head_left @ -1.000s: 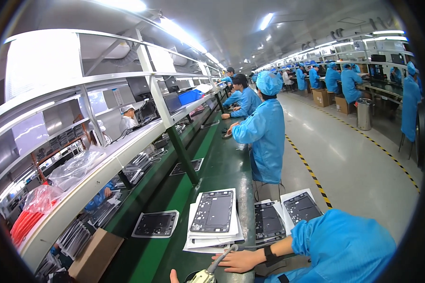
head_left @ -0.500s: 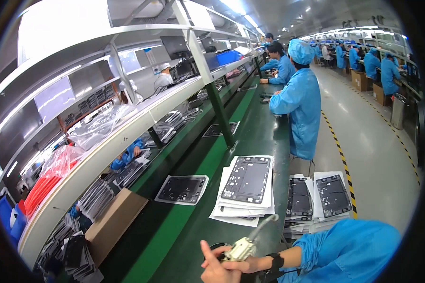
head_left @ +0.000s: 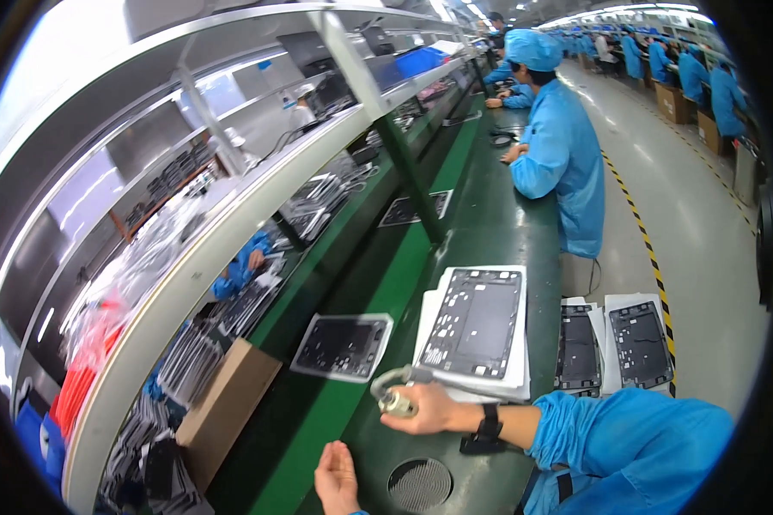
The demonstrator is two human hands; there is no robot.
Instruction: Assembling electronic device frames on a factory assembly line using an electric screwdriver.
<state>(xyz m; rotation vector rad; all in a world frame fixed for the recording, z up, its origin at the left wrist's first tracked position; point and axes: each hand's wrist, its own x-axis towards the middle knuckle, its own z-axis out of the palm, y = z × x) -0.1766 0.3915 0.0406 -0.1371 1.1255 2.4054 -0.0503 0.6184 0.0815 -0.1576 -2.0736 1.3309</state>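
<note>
Green belt (head_left: 318, 421) at centre carries one dark panel (head_left: 340, 347); others sit in a pile (head_left: 481, 326) further right. Work looks unfinished: my right hand (head_left: 426, 410) clasps a pale tool (head_left: 395, 403), my left hand (head_left: 337, 479) spread, empty.

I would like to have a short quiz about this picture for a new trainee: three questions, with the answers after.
1. Which hand holds the cream tool?
2. True or false: the left hand is open, with nothing visible in it.
3. The round ribbed disc is on: A) the floor, B) the green bench, C) the shelf.

Key: 1. the right hand; 2. true; 3. B.
</note>
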